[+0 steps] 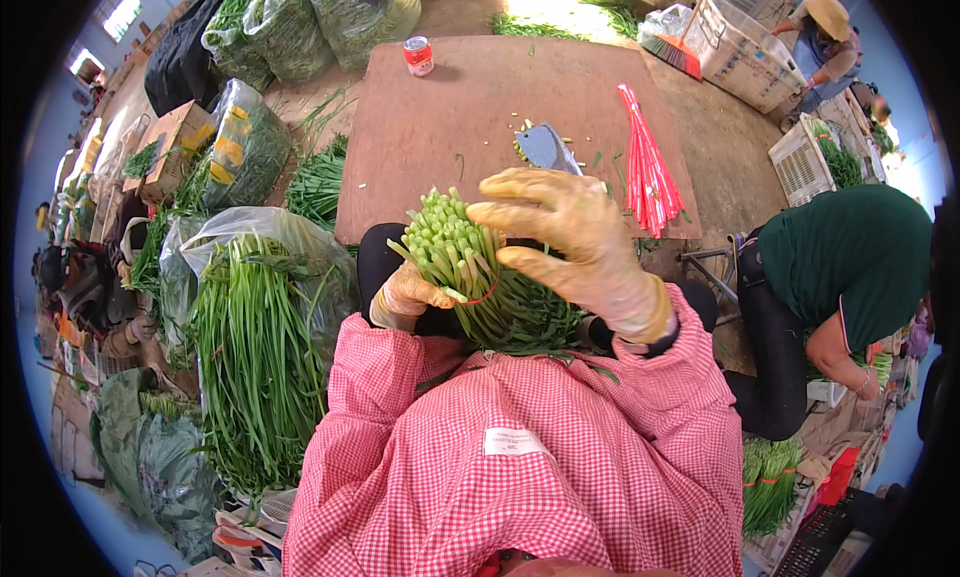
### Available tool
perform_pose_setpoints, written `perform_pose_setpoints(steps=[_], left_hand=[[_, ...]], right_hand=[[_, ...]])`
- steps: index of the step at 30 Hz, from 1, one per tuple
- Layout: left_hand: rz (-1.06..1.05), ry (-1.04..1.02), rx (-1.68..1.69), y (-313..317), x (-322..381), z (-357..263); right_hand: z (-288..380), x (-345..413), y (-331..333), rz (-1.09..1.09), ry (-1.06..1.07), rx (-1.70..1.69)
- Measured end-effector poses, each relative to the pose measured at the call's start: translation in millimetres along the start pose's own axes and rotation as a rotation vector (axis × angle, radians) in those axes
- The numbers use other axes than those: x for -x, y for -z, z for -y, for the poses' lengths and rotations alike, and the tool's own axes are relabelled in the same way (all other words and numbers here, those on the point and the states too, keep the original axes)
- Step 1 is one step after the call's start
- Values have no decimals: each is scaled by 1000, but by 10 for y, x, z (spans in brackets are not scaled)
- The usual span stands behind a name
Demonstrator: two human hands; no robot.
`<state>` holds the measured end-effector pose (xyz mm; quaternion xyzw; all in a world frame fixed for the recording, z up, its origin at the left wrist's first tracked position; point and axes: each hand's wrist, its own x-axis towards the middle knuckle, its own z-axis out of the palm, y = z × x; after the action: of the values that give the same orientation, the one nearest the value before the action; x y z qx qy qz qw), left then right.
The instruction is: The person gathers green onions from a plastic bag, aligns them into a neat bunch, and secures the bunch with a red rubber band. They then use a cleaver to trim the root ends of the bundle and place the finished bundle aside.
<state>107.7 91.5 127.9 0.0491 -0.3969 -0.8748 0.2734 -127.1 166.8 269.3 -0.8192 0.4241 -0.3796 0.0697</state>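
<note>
In the head view a thick bundle of green stalks [454, 250], with a red tie round it, rests over my lap, cut ends towards the board. My left hand [409, 295], in a yellowish glove, holds its left side. My right hand [570, 243], gloved too and slightly blurred, is raised at the bundle's right with fingers apart and nothing visible between them. Beyond it a blade with a blue-grey face [546, 148] lies on the brown board [450, 119] among cut stalk ends. Red-and-white tie strips [649, 172] lie fanned at the board's right side.
A red drink can [418, 56] stands at the board's far left. Loose long greens [247, 367] lie on a plastic bag at my left. A person in a dark green shirt [840, 269] bends close on my right. Stuffed bags [285, 36], crates [750, 59] and a red broom [673, 55] stand beyond.
</note>
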Motion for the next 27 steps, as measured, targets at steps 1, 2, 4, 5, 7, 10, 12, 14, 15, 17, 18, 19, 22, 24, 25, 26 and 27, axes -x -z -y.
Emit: perform_pose_setpoints(steps=[1,2,4,5,7,10,12,14,15,17,18,19,22,24,25,26,27], left_hand=[[15,-4,11,29,29,-2],[10,-6,4,53,43,9],[-23,-18,-45,105,60,18],[-11,-52,-76,121,67,20],[3,-28,-101,142,38,19],[57,-75,-160,98,-20,-4],[96,-102,-264,14,-73,-14],[175,-193,-213,-39,-129,-26],[163,-192,-88,-61,-149,0],[299,-219,-38,-55,-230,28],[260,-183,-49,-35,-203,39],[241,-144,-65,-23,-195,57],[294,-139,-130,-3,-178,86],[258,-58,-85,-11,-162,67],[246,-89,-68,-26,-147,55],[250,-100,-64,-35,-152,21],[259,-110,-52,-61,-133,9]], right_hand=[[14,-83,-64,12,62,122],[39,-120,-99,-14,73,172],[64,-141,-166,-33,87,280],[64,-129,-183,-36,89,297],[54,-79,-164,-19,84,334],[56,-69,-95,-16,124,348],[89,-144,-62,-22,171,289],[134,-221,-31,33,157,253],[144,-252,-28,47,181,236],[178,-242,-34,62,151,230],[182,-220,-49,50,118,215],[173,-178,-43,28,86,204],[69,-41,90,-197,-181,-62],[-36,16,370,-340,-353,-158],[-85,15,599,-390,-371,-128],[-131,7,821,-530,-342,-55],[-144,9,1093,-604,-282,97]])
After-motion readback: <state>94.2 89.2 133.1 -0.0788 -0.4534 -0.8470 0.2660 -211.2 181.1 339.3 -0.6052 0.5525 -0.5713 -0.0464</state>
